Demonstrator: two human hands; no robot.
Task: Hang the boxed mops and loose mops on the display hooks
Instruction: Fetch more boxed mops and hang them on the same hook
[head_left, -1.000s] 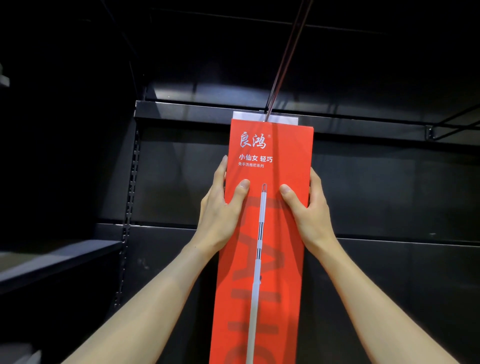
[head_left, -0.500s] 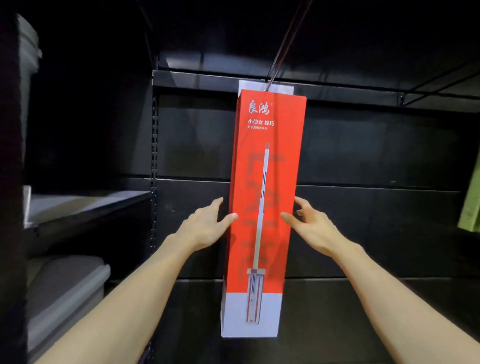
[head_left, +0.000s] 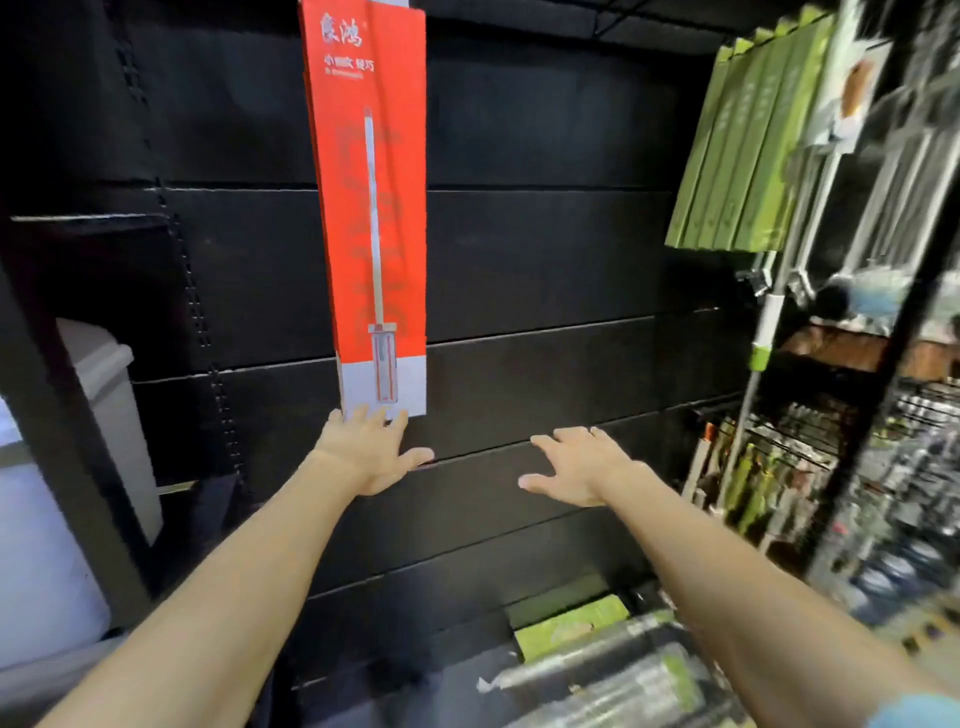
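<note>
Both hands have let go of the tall red cardboard mop box (head_left: 371, 208), now hanging freely: left hand (head_left: 371, 457) spread at its base, right hand (head_left: 576, 470) wide, holding nothing, clear

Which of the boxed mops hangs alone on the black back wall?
The tall red cardboard mop box, with its white bottom band. The green mop boxes hang packed together in a row at the right.
</note>
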